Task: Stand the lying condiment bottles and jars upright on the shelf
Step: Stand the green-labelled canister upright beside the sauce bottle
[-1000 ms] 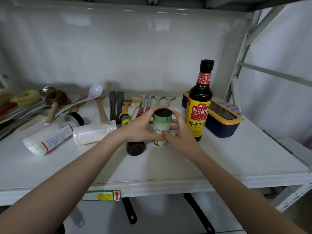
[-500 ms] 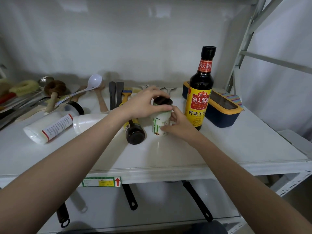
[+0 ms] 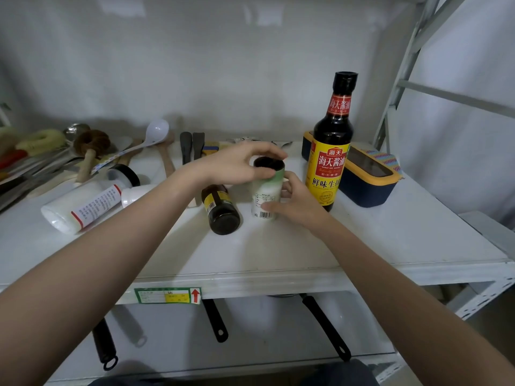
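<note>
A small green-and-white jar (image 3: 266, 195) with a dark lid stands upright at the middle of the white shelf (image 3: 390, 246). My left hand (image 3: 237, 164) grips its lid from above. My right hand (image 3: 295, 203) wraps around its lower right side. Just left of it a dark glass bottle (image 3: 221, 208) with a yellow label lies on its side, base toward me. Further left a large white jar (image 3: 83, 203) with a black lid lies flat, and a small white bottle (image 3: 136, 192) lies beside it, partly hidden by my left arm. A tall soy sauce bottle (image 3: 330, 151) stands upright to the right.
A navy box with a yellow rim (image 3: 367, 179) sits at the back right. Spatulas, a white ladle (image 3: 150, 135), brushes and metal utensils lie along the back and left. Pan handles (image 3: 326, 327) hang below the shelf. A slanted metal frame post (image 3: 404, 71) rises at the right.
The green-and-white jar stays upright. My left hand shifted from its side up onto the lid, and my right hand slid lower on its right side. The view has tilted downward slightly.
</note>
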A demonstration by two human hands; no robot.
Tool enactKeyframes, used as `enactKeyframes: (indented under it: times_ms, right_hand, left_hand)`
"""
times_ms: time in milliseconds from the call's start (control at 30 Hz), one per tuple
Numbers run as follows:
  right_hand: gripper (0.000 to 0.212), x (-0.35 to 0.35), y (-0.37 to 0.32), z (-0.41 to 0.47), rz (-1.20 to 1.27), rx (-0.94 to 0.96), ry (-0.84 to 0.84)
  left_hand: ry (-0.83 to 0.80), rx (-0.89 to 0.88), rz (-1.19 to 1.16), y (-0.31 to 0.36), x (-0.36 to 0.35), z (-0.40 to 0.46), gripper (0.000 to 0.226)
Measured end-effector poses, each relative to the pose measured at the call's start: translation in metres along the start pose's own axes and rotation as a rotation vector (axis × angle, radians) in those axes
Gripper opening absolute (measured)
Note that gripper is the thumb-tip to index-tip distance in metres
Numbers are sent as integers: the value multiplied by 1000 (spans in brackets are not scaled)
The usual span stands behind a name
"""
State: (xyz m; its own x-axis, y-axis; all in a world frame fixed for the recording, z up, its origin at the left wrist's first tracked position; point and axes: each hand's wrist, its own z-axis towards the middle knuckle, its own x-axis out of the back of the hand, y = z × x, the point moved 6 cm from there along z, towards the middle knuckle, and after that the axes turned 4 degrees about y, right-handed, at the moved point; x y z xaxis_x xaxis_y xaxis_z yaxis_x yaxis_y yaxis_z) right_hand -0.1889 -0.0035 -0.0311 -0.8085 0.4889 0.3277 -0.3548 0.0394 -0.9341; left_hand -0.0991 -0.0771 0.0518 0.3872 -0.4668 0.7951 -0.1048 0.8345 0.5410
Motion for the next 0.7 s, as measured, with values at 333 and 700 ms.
enactKeyframes:
  times_ms: [333,700]
  right_hand:
    - [61,0,1,-1,-83,81,89]
    - [59,3,3,2,-77,81,75]
  left_hand:
    - [208,92,-7,-3,0,-7,67]
    - [178,130,-35,-7,-1,-7,78]
